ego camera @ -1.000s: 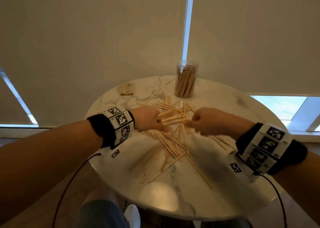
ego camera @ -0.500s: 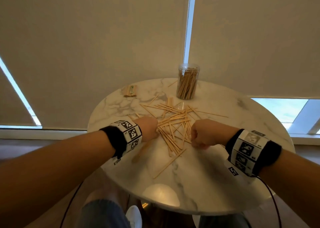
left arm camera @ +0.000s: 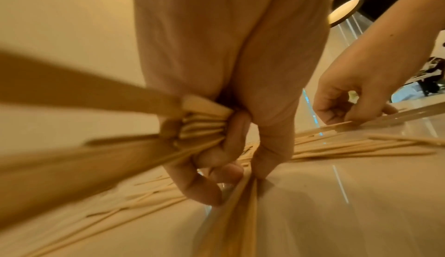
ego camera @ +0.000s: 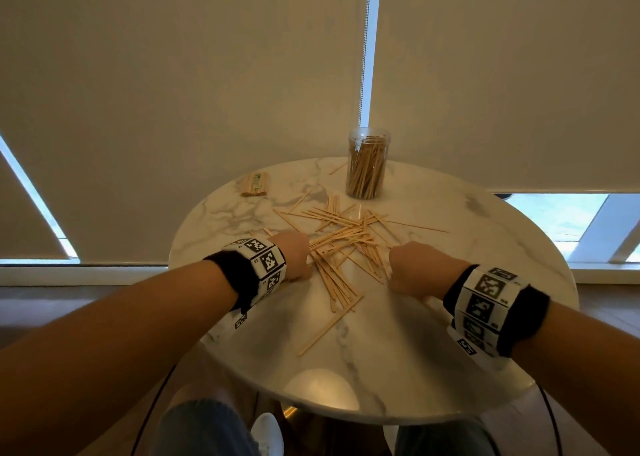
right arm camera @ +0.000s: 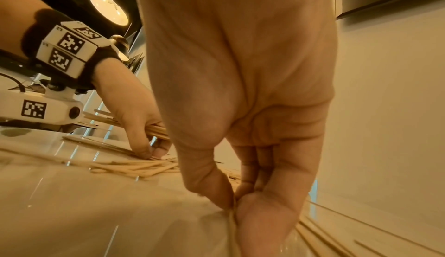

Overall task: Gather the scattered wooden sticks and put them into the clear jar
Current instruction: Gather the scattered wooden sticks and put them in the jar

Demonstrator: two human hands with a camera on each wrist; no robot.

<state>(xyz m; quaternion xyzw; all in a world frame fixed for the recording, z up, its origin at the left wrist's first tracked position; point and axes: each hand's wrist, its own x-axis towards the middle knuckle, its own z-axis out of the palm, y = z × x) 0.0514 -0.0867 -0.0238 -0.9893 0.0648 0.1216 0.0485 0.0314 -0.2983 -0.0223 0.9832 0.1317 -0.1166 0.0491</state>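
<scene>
Head view: both hands are down on the marble table [ego camera: 450, 351], the left hand [ego camera: 292, 256] and right hand [ego camera: 414, 270] flanking the scattered sticks [ego camera: 343, 244]; the clear jar [ego camera: 367, 163] stands at the far edge.

Left wrist view: curled fingers [left arm camera: 231, 137] clutch a bundle of sticks [left arm camera: 202, 120].

Right wrist view: thumb and fingertips [right arm camera: 211, 190] pinch 1 stick [right arm camera: 233, 226] on the table.

Marble table [ego camera: 450, 334], small packet [ego camera: 255, 184], blinds [ego camera: 173, 92]

Pale tan sticks [ego camera: 341, 244] lie on a white, grey-veined table [ego camera: 450, 317]. Wristbands [ego camera: 263, 265] are black with black-and-white checker tags
</scene>
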